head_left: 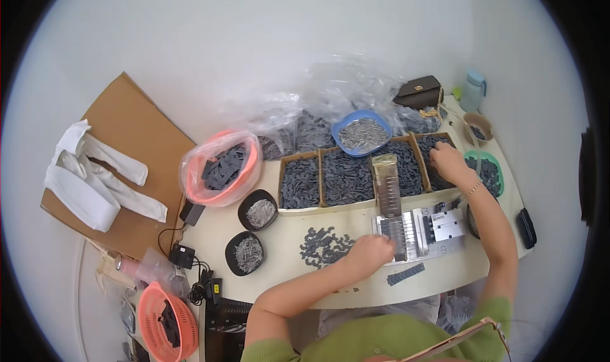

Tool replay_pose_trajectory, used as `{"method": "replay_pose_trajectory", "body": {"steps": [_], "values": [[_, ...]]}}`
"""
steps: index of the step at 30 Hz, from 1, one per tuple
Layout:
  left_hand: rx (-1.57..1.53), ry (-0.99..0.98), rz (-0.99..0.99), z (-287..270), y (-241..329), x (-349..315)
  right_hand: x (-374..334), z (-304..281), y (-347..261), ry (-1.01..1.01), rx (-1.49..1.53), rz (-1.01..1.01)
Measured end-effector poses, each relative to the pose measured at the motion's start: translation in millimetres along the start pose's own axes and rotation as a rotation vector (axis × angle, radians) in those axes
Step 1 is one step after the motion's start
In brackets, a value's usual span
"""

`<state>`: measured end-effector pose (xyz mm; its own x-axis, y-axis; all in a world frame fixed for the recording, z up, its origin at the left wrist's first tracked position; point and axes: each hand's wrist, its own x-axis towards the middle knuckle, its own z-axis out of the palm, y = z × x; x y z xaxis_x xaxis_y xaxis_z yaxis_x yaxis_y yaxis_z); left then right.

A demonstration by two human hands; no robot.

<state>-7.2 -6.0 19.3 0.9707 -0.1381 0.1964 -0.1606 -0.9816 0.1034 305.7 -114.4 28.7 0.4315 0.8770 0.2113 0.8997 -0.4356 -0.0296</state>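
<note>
Strip of dark grey pieces point(406, 274) lies on the bench point(286, 260), on the near side of the left hand point(372, 253) and slightly to its right. The left hand's grip is curled at the near left corner of a metal fixture point(445, 227); whether its fingertips are closed on something cannot be told. Left of that grip are scattered small dark pieces point(324, 248); farther left, two black bowls point(230, 255) hold silver pins point(248, 254). Beyond the left grip, a slotted see-through rack point(388, 184) extends from the fixture across a shallow divided box point(343, 207) full of dark pieces. The right hand point(450, 162) has its grip lowered into the box's rightmost section; the fingertips are hidden, so their state cannot be told. Right of this grip sits a green bowl point(501, 179). Farther off, to its left, a blue bowl point(335, 135) of pins overlaps the box's far edge, with clear plastic bags point(343, 89) behind.
</note>
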Motion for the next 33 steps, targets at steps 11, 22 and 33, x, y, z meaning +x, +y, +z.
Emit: {"method": "replay_pose_trajectory", "body": {"steps": [11, 22, 33], "values": [[0.759, 0.956, -0.634, -122.8, -224.5, -66.8, -55.0, -61.9, -26.9, 0.126, 0.601, -0.065], [0.167, 0.279, -0.440, -4.0, -214.3, 13.6, -69.3, -65.7, -80.6, 0.049, 0.755, -0.159], [-0.076, 0.495, -0.335, -30.0, -106.4, -1.1, -106.6, -41.6, -99.7, -0.090, 0.868, -0.240]]}}
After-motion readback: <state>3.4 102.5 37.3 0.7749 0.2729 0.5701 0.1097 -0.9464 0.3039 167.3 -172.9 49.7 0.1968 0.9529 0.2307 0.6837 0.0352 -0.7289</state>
